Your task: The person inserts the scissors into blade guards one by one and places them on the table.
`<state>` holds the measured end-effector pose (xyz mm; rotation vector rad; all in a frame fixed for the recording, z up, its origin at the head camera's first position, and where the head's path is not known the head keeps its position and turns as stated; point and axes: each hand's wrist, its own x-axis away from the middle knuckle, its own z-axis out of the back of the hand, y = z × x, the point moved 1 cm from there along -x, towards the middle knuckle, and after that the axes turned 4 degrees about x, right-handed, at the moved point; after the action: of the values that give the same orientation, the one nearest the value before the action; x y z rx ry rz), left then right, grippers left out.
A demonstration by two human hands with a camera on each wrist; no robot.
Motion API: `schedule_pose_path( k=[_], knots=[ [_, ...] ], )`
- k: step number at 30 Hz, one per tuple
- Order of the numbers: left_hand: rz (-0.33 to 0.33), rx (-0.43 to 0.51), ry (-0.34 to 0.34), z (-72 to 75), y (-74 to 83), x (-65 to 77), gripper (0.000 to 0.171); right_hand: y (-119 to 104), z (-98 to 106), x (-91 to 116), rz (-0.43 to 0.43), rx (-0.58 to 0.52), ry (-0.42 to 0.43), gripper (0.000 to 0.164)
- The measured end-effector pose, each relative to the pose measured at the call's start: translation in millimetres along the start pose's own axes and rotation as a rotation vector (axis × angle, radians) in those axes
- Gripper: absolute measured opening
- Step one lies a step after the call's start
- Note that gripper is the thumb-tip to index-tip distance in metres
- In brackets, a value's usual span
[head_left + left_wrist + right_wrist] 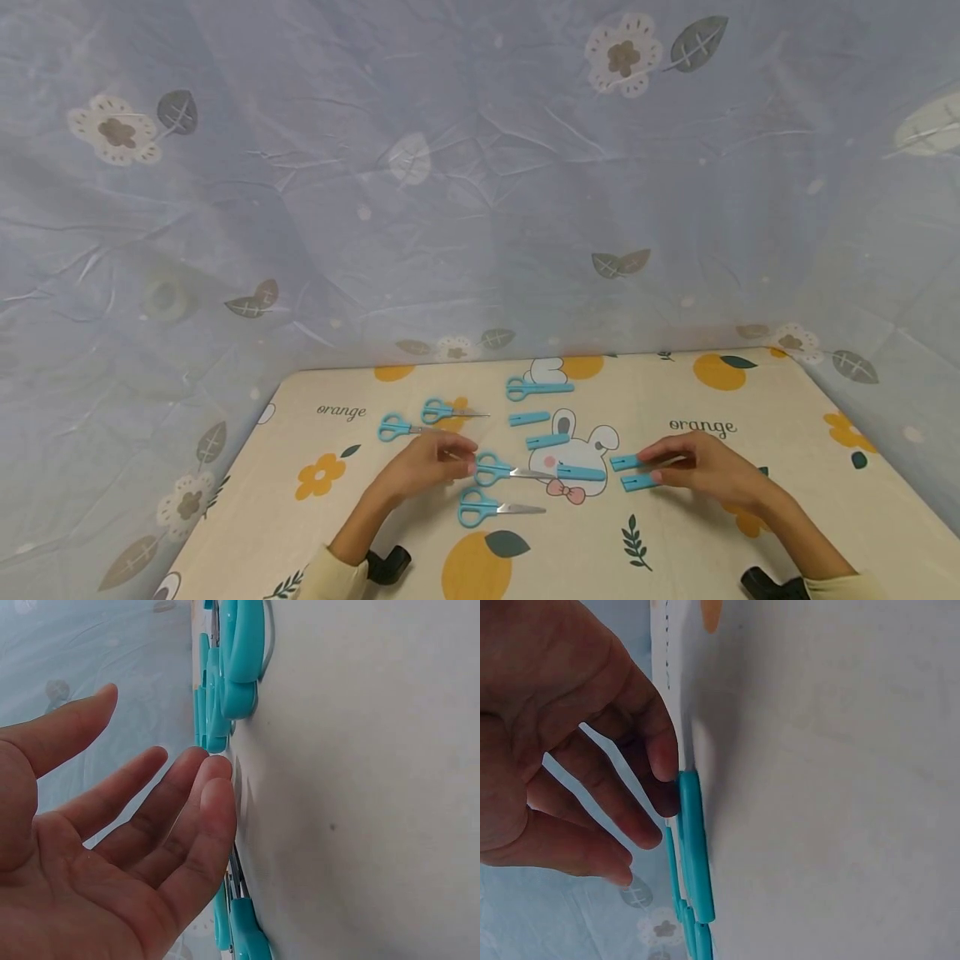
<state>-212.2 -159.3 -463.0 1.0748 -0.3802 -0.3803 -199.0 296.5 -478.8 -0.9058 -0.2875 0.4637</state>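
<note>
My left hand (429, 463) hovers with loosely spread fingers beside the handles of blue-handled scissors (489, 469). The tip of their bare blades meets the end of a blue blade cover (581, 473). Just below lie other uncovered scissors (476, 507). Two more uncovered pairs, the upper scissors (437, 410) and lower scissors (393, 427), lie behind the left hand. On the right, my right hand (701, 468) has its fingertips at two loose covers, a far cover (624, 462) and a near cover (637, 482). The right wrist view shows fingertips against a cover (695, 847), thumb held apart.
Covered scissors (540, 388) lie at the back of the table. Two loose covers, one farther (529, 418) and one nearer (547, 442), rest between them and the middle scissors. A patterned cream cloth (570, 550) covers the table; a pale blue patterned curtain (480, 208) hangs behind.
</note>
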Motion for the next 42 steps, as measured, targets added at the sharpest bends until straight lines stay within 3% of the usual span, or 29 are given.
schedule_pose_path(
  k=[14,20,27,42],
  knots=[
    [0.031,-0.015,-0.006,-4.2,-1.5,8.9,0.039,10.6,-0.6,5.8,0.014,0.022,0.041,0.029],
    [0.047,-0.036,0.001,-7.6,-3.3,10.6,0.038,12.1,-3.1,6.2,0.02,0.082,0.057,0.028],
    [0.037,-0.111,0.009,-13.0,-1.8,9.3,0.041,11.0,-6.2,4.1,0.064,0.163,0.1,0.025],
    [0.021,-0.295,0.017,-27.3,2.3,8.5,0.043,7.4,-11.1,2.1,0.005,0.217,0.108,0.024]
  ],
)
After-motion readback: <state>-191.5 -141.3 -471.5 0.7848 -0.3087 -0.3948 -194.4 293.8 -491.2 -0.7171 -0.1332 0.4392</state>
